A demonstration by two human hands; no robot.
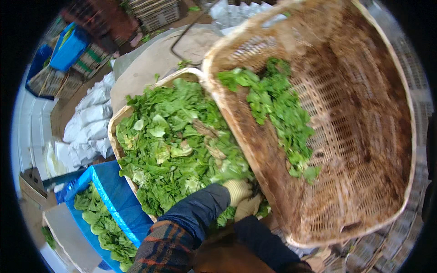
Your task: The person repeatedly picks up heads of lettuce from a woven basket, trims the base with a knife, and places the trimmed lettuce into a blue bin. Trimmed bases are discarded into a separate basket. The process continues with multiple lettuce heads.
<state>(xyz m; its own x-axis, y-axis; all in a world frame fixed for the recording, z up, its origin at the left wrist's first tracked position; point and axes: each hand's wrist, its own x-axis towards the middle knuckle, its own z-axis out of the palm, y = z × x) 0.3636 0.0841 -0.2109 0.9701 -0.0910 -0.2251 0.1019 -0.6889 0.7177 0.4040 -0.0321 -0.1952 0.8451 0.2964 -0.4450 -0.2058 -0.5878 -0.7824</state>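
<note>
My left hand [238, 191], in a ribbed cream glove, reaches to the near right corner of a basket [118, 119] heaped with loose green leaves [174, 126]. Just below it is my right hand [248, 206], in a tan glove. The fingers of both hands are largely hidden, so I cannot tell what they hold. A large, dirt-stained plastic basket [338, 112] lies tilted against the right side of the leaf heap, its opening towards me. Inside it, a clump of green leaves [283, 112] lies along the left wall.
At the lower left, a blue-lined crate [116, 198] holds lettuce [102, 225] beside a grey board [70, 232]. White sacks [90, 119] lie farther left. A bent metal rod [181, 41] rises beyond the baskets, and stacked crates [155, 15] stand at the back.
</note>
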